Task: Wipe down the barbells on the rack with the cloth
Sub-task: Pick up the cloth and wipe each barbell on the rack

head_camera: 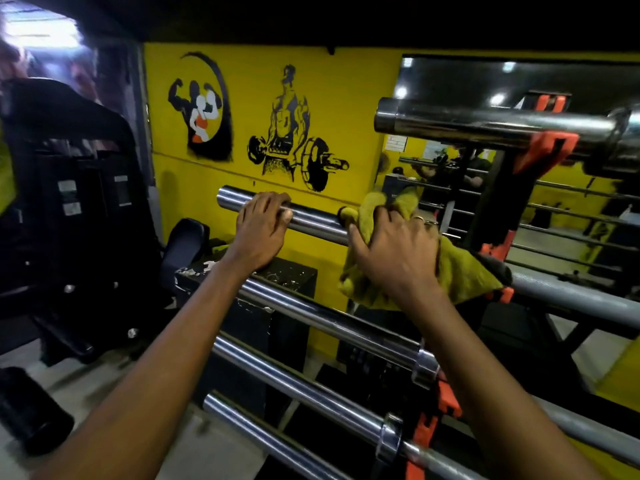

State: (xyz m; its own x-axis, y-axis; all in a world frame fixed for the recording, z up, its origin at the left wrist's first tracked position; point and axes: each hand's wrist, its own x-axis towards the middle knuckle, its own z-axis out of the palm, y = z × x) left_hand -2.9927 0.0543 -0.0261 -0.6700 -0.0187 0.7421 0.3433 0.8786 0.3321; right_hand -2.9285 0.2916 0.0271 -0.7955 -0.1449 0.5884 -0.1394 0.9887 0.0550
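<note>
Several chrome barbells lie across a black rack [498,202] with orange hooks. My left hand [263,230] grips the sleeve end of one barbell [311,221] at mid-height, fingers curled over the top. My right hand [394,254] holds a yellow-green cloth [460,275] bunched around the same bar, just right of the left hand. The cloth hangs down over the bar and hides that stretch of it. Another barbell [485,121] sits higher at the right, and three more [311,386] lie lower, near me.
A yellow wall [259,161] with black bodybuilder murals stands behind the rack. A mirror [554,188] at the right reflects more bars. A black exercise machine [69,202] fills the left side, with a black box [287,282] below the bar.
</note>
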